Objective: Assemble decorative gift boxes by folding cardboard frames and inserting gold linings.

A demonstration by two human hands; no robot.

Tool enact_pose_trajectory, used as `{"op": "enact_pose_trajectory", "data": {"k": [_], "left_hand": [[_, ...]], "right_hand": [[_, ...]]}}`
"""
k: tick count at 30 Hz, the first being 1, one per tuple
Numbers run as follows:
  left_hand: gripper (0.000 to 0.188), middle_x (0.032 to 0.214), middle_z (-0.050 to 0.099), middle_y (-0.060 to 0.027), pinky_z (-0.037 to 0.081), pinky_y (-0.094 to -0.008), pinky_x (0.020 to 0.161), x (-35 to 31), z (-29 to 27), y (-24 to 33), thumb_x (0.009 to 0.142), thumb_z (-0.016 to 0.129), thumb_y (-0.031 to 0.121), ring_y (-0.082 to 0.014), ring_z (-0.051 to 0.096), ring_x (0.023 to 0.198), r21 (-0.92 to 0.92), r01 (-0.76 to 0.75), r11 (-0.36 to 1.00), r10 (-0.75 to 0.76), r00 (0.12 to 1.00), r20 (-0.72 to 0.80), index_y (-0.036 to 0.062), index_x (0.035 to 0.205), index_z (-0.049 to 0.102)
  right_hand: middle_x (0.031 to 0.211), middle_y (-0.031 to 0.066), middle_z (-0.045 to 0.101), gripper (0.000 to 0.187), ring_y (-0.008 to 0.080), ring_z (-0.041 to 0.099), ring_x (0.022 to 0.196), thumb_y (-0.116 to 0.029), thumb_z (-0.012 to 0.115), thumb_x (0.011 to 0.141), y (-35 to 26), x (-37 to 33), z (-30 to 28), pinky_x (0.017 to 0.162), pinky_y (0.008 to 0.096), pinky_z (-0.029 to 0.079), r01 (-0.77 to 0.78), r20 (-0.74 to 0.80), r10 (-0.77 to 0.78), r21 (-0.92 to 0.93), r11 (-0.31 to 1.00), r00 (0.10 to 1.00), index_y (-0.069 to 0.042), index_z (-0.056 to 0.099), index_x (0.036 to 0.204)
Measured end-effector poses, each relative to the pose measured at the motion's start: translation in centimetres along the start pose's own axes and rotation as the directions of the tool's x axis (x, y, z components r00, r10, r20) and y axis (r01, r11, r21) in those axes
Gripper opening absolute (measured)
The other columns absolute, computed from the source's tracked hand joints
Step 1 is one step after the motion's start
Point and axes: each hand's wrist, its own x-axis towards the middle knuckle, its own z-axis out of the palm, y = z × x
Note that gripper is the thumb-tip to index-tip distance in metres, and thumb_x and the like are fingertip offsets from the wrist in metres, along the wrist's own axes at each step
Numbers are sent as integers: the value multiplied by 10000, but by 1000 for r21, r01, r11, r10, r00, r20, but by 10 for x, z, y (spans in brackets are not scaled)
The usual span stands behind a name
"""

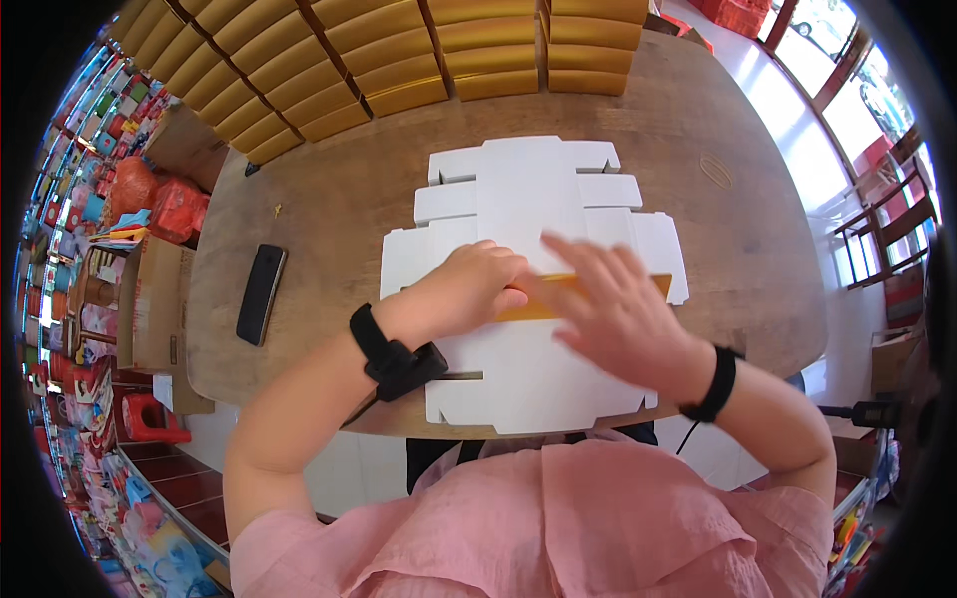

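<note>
White blank [528,204]: smooth, matte card with notched, stepped edges, flat on the wood-grained bench [329,189] right before the person.
Left hand [474,282]: fingers curled at the gold strip [539,310]; whether they pinch it, I cannot tell.
Right hand [626,324]: fingers spread, motion-blurred over the gold strip; contact unclear.
Folding step: apparently creasing the shiny gold strip across the white blank; the next move seems to call for even pressure along a straight line.
Phone [261,295]: dark, slim slab, leftward.
Rubber band [715,170]: thin loop, farther right.
Gold boxes [399,62]: glossy, stacked in columns, far side.
</note>
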Motion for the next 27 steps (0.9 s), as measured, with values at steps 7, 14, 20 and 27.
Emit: {"op": "enact_pose_trajectory", "data": {"k": [7, 14, 20, 27], "left_hand": [[130, 858, 621, -66, 472, -412, 863, -30, -114, 80, 806, 714, 74, -291, 574, 938, 263, -206, 943, 271, 933, -238, 39, 923, 670], [292, 1248, 624, -98, 411, -482, 1084, 6, -153, 57, 810, 658, 91, -323, 572, 1205, 915, -129, 383, 499, 862, -87, 113, 1095, 715], [920, 1479, 395, -355, 389, -557, 1098, -3, -72, 100, 858, 717, 525, -465, 458, 1347, 259, -4, 966, 41, 990, -136, 21, 1524, 332], [545, 1257, 623, -279, 542, -441, 883, -36, 33, 70, 859, 701, 256, -379, 653, 1123, 333, 0, 943, 11, 999, -31, -35, 1296, 555]], "right_hand": [[1359, 139, 561, 519, 282, 577, 1217, -214, 755, 890, 28, -95, -5, 1052, 431, 468, -318, 299, 109, 909, 269, 948, -131, 558, 1363], [1211, 115, 692, 359, 229, 675, 1088, -316, 529, 1046, 110, -100, -31, 898, 373, 558, -228, 422, 398, 864, -448, 815, -33, 596, 1258], [1279, 105, 664, 402, 220, 642, 1163, -303, 471, 1075, -2, -67, -5, 971, 403, 522, -325, 672, 366, 673, -664, 644, 20, 579, 1288], [1169, 134, 625, 616, 313, 617, 1051, -124, 798, 754, -39, -65, -38, 886, 392, 498, -61, 161, 10, 313, 948, 987, -67, 566, 1322]]}}
